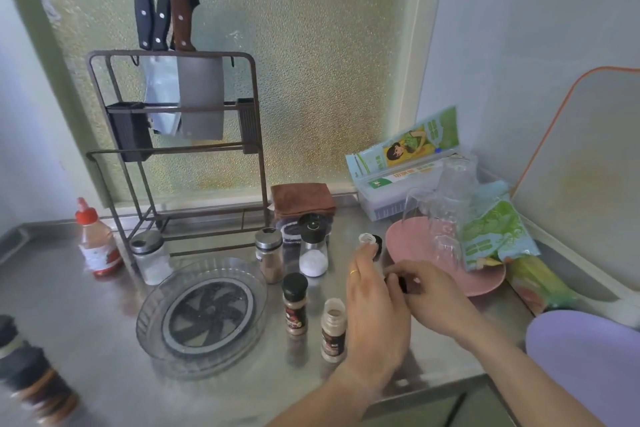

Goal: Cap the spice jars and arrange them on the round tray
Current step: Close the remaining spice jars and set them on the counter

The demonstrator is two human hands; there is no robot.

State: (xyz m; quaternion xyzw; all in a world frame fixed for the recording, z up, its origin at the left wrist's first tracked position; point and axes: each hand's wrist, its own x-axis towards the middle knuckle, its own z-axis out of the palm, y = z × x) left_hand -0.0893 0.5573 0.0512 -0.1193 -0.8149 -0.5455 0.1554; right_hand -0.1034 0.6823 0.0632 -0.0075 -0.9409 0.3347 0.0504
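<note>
Here the left hand (375, 302) wraps an open spice jar (369, 241), its grip closed around it. The right hand (427, 291) pinches a black cap (398, 281) beside it, above the worktop (104, 308).

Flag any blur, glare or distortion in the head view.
Head view: backlit by the frosted window; wide-angle bend bows the knife rack; dark jars at lower left are smeared; soft sheen on the steel counter; both hands, left hand and right hand, slightly soft, cap detail unclear.

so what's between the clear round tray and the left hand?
Head view: two small spice jars stand there, a black-capped one and an uncapped one, between the clear round tray and the left hand.
</note>
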